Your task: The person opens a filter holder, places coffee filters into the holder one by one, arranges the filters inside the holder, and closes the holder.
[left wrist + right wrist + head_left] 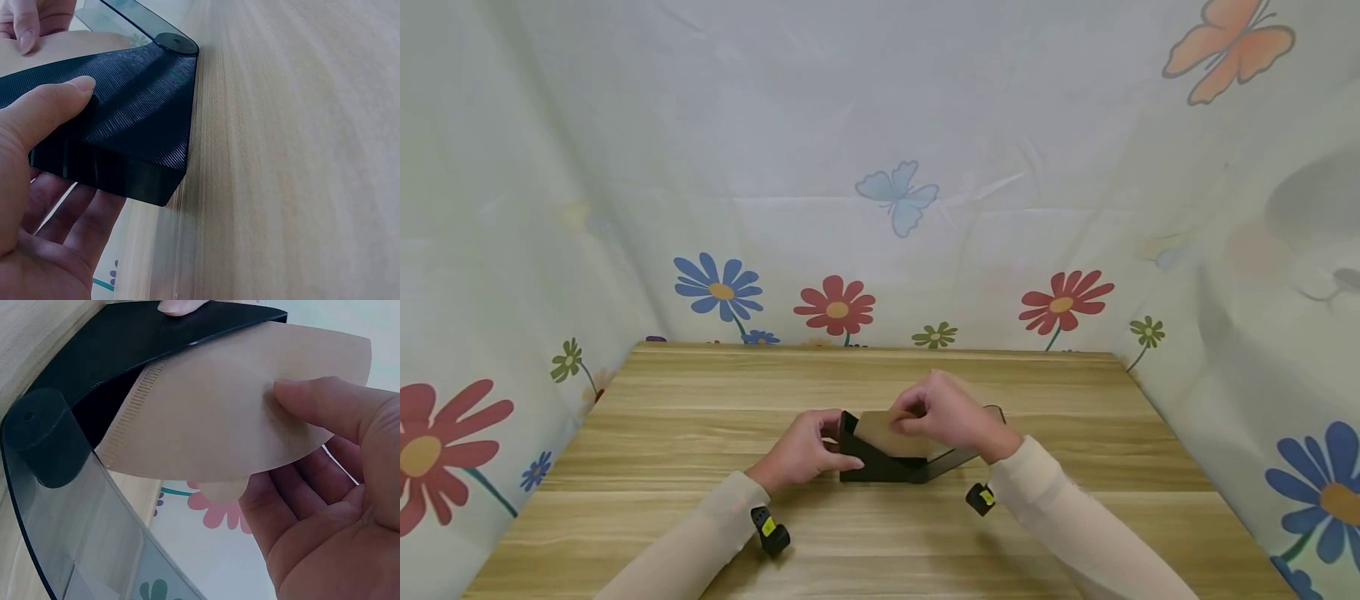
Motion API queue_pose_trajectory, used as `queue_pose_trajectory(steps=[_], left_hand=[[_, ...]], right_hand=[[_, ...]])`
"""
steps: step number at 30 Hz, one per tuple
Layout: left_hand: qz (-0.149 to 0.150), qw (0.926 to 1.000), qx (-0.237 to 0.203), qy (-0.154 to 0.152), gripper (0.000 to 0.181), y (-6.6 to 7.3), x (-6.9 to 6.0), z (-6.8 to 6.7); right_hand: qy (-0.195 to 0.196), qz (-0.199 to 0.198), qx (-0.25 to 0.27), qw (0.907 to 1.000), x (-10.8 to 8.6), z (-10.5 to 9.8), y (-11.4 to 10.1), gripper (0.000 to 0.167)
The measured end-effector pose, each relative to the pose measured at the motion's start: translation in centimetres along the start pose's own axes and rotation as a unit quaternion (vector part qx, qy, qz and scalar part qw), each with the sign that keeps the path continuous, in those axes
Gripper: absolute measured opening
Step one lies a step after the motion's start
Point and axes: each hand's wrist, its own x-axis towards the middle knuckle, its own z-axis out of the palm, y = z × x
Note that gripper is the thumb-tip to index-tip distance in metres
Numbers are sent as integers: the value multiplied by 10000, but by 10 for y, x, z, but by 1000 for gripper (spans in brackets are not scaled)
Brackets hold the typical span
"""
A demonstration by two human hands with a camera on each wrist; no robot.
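Observation:
A black filter box [867, 463] with a ribbed surface stands on the table, its see-through lid [94, 531] swung out on the hinge to the right. My left hand [805, 447] grips the box at its left end, with the thumb on the near face and the fingers behind. Between thumb and fingers, my right hand [947, 412] pinches a tan paper coffee filter [206, 419] with a crimped seam. The filter's seam end is within the box opening, while its wide curved edge sticks out. Another tan paper edge [222, 490] shows behind it.
The wood-grain table [880, 542] extends around the box on all sides. A pale cloth with printed flowers and butterflies [898, 196] hangs behind the table and at both sides. Small black devices [771, 532] are on both wrists.

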Motion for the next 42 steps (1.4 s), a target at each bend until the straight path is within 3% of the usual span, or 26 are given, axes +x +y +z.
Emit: queue_pose_trajectory(steps=[6,26,37,42], left_hand=[[-18,10000,-8,-11,33,0,0,0],[8,10000,9,-20,34,1,0,0],[-15,10000,-71,-36,34,0,1,0],[24,10000,-43,-44,34,0,1,0]], right_hand=[[-96,-46,33,9999,1,7,2,6],[-207,-36,-591,9980,2,26,0,14],[-311,-295,-511,9978,1,32,2,12],[-419,-191,-527,9975,1,34,3,11]])
